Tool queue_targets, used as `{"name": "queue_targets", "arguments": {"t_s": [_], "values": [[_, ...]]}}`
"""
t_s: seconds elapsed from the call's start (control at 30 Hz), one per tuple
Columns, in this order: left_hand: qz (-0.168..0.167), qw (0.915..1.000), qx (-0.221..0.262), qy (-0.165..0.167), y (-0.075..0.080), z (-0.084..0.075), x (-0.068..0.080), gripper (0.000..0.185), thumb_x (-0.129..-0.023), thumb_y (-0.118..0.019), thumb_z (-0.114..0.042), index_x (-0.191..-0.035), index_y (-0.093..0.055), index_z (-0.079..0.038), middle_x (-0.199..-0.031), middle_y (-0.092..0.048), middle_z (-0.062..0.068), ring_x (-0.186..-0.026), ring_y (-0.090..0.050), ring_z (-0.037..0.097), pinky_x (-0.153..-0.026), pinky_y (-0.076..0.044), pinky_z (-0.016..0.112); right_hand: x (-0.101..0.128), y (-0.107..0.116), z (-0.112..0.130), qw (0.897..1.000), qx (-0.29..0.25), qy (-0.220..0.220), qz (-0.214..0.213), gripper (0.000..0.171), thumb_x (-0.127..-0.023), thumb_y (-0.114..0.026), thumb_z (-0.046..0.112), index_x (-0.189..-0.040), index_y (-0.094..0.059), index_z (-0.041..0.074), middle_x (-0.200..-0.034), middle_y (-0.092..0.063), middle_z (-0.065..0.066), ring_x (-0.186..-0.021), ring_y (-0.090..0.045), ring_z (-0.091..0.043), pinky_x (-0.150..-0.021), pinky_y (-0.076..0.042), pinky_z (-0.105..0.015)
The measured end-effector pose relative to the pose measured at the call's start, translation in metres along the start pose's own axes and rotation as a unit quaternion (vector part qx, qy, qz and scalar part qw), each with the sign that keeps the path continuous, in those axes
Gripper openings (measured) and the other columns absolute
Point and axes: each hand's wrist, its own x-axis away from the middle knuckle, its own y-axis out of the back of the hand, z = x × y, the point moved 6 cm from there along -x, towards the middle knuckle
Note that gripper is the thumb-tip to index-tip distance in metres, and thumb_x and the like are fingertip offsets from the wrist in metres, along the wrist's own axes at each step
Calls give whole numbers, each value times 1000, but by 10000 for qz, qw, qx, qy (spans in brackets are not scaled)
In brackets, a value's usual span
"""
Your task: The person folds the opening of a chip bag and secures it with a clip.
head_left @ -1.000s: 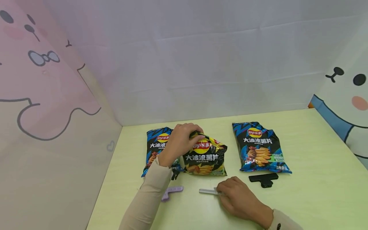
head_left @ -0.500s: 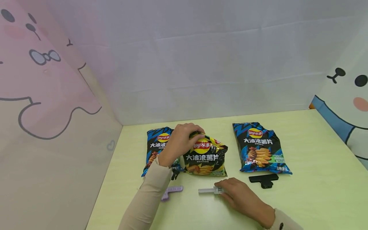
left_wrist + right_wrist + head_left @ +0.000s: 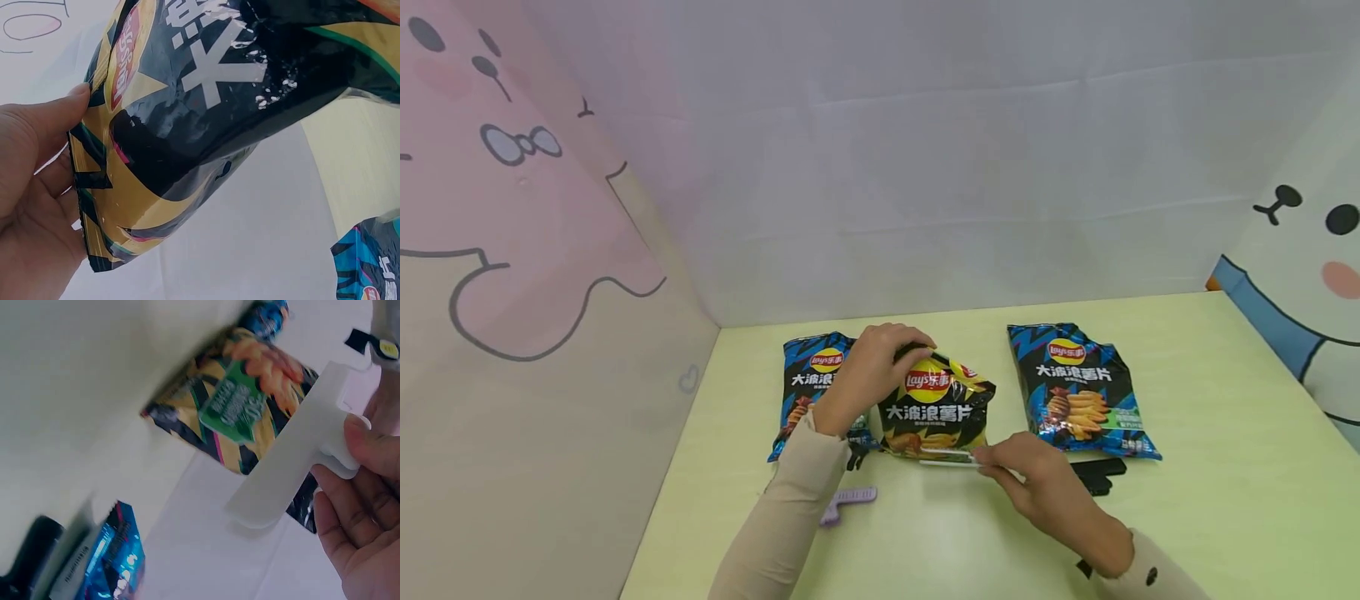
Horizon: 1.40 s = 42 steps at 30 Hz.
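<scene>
My left hand point(image 3: 876, 367) pinches the top edge of a black-and-yellow potato chip bag point(image 3: 936, 414), holding it upright on the table. In the left wrist view the thumb point(image 3: 59, 112) lies on the bag's crimped edge, the fingers behind it. My right hand point(image 3: 1048, 487) pinches a white bag clip point(image 3: 281, 462) by its handle between thumb and fingers. In the head view the clip's two long bars are parted and stand right at the bag's lower front edge, overlapping it.
Blue chip bags lie on either side, the left one point(image 3: 805, 379) partly behind my left arm, the right one point(image 3: 1078, 400) in full view. A purple clip point(image 3: 853, 495) lies at front left. A black clip point(image 3: 1101, 468) is partly hidden by my right hand.
My right hand has lifted the white clip off the table and carried it forward to the bag's lower edge; its bars now show parted. The left hand stays on the bag's top.
</scene>
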Motion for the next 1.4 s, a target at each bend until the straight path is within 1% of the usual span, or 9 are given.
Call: {"name": "queue_targets", "arguments": {"t_s": [0.17, 0.37, 0.53, 0.67, 0.73, 0.93, 1.17, 1.27, 1.4], "values": [[-48, 9995, 237, 220, 1, 3, 0, 11, -99, -64, -24, -105, -72, -18, -97, -75, -3, -77, -65, 5, -73, -54, 26, -14, 19, -3, 9988, -106, 34, -483, 38, -63, -88, -6, -94, -79, 15, -85, -77, 5, -72, -67, -7, -68, -51, -10], [-347, 9992, -65, 173, 6, 4, 1, 10, -97, -67, -28, -100, -72, -21, -94, -76, -5, -72, -61, 4, -68, -49, 24, -29, 39, -10, 9936, -263, -75, -1099, 40, -61, -86, -13, -97, -79, 6, -88, -78, -7, -73, -69, -14, -65, -50, -13], [-476, 9987, -135, 88, 7, 3, 2, 9, -97, -68, -28, -99, -74, -21, -96, -76, -5, -76, -63, 6, -71, -52, 25, -41, 49, -16, 9898, -206, -180, -1397, 38, -61, -86, -14, -94, -79, 2, -86, -78, -10, -74, -71, -18, -60, -45, -11], [-497, 9987, -122, 87, 8, 2, 2, 10, -97, -67, -27, -99, -75, -21, -97, -76, -5, -78, -65, 8, -73, -54, 26, -49, 53, -22, 9891, -36, -581, -1355, 30, -68, -85, -12, -94, -78, 1, -92, -79, -12, -76, -74, -22, -62, -47, -7], [-513, 9986, -116, 100, 8, 2, 2, 11, -97, -67, -27, -99, -75, -20, -97, -76, -4, -80, -67, 9, -74, -55, 27, -52, 52, -26, 9888, 2, -791, -1263, 27, -71, -84, -11, -95, -78, 1, -94, -79, -13, -74, -73, -19, -59, -46, -7], [-500, 9987, 1, 73, 7, 2, 4, 11, -97, -67, -25, -101, -76, -20, -101, -73, -4, -90, -65, 12, -84, -54, 32, -57, 46, -34, 9879, -101, -1266, -894, 21, -79, -81, -4, -98, -78, 3, -90, -79, -14, -59, -50, -5, -43, -33, -16], [-459, 9983, 363, -28, 8, 2, 5, 13, -97, -66, -22, -104, -78, -18, -102, -70, -2, -95, -60, 14, -81, -52, 30, -59, 41, -36, 9855, -212, -1583, -578, 18, -83, -79, 1, -101, -78, 5, -89, -78, -12, -51, -34, -2, -40, -27, -18], [-479, 9977, 460, -141, 8, 2, 6, 14, -97, -66, -21, -104, -78, -17, -102, -70, -2, -94, -60, 13, -78, -52, 27, -62, 40, -36, 9843, -232, -1694, -436, 16, -85, -78, 4, -102, -78, 6, -92, -79, -12, -52, -35, -2, -40, -28, -19], [-573, 9964, 540, -322, 8, 2, 7, 16, -97, -66, -20, -107, -78, -16, -100, -72, -1, -91, -59, 12, -73, -50, 24, -63, 37, -35, 9808, -262, -1917, -255, 17, -88, -76, 8, -105, -77, 7, -95, -78, -13, -61, -50, -4, -44, -36, -22]]}}
